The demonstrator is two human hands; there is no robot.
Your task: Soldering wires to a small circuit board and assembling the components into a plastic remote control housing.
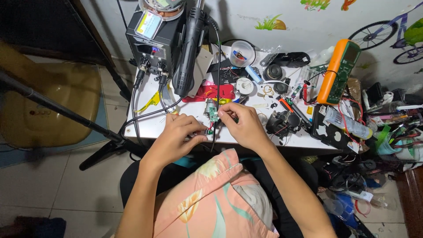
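Peach floral cloth (211, 198), soft and rumpled, covered the lap nearest the lens. Just beyond it, at the near edge of the white table (145, 125), a small green circuit board (213, 114) with red wires was pinched by the fingertips of the right hand (244, 125), closed on its upper part. The left hand (183, 132) curled close around its lower end, fingers touching the wires. Behind stood a boxy black soldering station (152, 44), and well to the right lay an orange, rounded meter (339, 70).
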